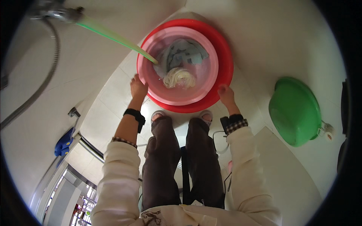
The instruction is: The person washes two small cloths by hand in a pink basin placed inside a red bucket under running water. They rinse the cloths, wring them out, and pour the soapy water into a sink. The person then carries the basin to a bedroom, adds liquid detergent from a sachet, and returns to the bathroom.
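Observation:
A pink plastic basin (210,82) with water in it sits inside or on a larger red basin (226,59). In the water lie a grey-blue patterned cloth (183,52) and a bundled cream cloth (179,78). A green hose or stream (118,41) runs from the metal tap (63,14) down into the pink basin. My left hand (138,86) is at the left rim of the basins; its grip is partly hidden. My right hand (226,94) is beside the red basin's lower right rim, slightly blurred, its fingers curled; whether it touches the rim is unclear.
A green basin (295,113) hangs at the right wall. A grey flexible shower hose (53,59) curves down the left wall. Blue slippers (63,144) are at the lower left. My feet stand just below the basins, and a thin cable (214,141) is by my right leg.

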The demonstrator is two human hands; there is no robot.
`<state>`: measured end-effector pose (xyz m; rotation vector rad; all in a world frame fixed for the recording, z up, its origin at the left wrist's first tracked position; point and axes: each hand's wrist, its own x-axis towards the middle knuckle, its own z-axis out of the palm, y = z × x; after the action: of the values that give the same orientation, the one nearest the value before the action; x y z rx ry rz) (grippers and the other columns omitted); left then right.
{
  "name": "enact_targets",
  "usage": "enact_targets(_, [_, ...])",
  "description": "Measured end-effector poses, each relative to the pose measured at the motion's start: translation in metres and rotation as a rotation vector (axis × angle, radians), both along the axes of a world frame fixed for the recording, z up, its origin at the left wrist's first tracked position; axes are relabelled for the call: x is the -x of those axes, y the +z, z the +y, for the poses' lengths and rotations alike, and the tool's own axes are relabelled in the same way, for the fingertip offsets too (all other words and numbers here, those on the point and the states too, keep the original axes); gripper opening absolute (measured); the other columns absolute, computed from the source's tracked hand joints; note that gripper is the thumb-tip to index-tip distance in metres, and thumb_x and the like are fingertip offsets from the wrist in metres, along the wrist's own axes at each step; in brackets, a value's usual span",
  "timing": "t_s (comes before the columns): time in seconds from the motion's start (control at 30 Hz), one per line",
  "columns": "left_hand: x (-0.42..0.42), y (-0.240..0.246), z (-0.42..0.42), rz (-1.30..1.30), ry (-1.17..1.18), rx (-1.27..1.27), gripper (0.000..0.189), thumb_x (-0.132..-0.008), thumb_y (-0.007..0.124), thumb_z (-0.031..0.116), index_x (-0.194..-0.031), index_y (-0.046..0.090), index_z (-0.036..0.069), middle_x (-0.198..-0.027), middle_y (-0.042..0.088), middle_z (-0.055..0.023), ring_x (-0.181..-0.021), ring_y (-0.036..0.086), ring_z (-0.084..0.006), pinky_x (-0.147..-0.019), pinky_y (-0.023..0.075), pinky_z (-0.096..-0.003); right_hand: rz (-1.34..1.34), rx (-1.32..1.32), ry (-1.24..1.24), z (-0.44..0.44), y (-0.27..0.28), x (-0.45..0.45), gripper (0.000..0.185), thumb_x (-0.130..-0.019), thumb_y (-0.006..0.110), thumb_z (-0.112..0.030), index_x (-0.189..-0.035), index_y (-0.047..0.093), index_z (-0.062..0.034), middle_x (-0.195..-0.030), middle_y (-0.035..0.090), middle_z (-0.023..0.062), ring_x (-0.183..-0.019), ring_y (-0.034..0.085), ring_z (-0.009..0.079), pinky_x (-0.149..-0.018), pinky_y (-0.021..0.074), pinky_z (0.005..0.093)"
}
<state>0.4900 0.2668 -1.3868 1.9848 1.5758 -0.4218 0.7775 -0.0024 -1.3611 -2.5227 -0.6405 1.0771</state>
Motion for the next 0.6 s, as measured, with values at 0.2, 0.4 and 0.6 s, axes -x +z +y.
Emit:
enact_targets(0.2, [-0.024, -0.033, 0.060, 0.171, -0.004, -0.037, 0.060, -0.070, 0.074, 0.026, -0.116, 0.040, 0.007, -0.110, 0.050, -0.0169, -0.107, 0.050, -0.0323, -0.084, 0.0479, -0.0416, -0.248, 0.049, -0.113, 0.046, -0.067, -0.003, 0.057, -0.079, 0.062, -0.025, -0.121, 0.044, 0.0081, -0.114, 0.054, 0.0267, -0.107, 0.052, 0.0384, -0.091, 0.0420, 0.0403])
enact_targets(0.4, [-0.037, -0.043, 0.062, 0.291, -0.070, -0.046, 0.059, -0.068, 0.075, 0.031, -0.109, 0.042, 0.006, -0.105, 0.056, -0.0155, -0.093, 0.059, -0.0332, -0.076, 0.0501, -0.0419, 0.005, 0.142, -0.168, 0.033, -0.099, -0.020, 0.061, -0.079, 0.064, -0.026, -0.122, 0.039, 0.0091, -0.113, 0.054, 0.0263, -0.104, 0.055, 0.0347, -0.087, 0.0438, 0.0369])
enact_targets(0.6, [-0.025, -0.050, 0.053, 0.269, -0.147, -0.014, 0.055, -0.068, 0.074, 0.032, -0.105, 0.044, 0.004, -0.096, 0.061, -0.0180, -0.088, 0.061, -0.0336, -0.073, 0.0499, -0.0418, -0.032, 0.057, -0.230, 0.017, -0.119, -0.007, 0.062, -0.080, 0.062, -0.024, -0.122, 0.034, 0.0125, -0.110, 0.053, 0.0309, -0.104, 0.053, 0.0401, -0.088, 0.0428, 0.0394])
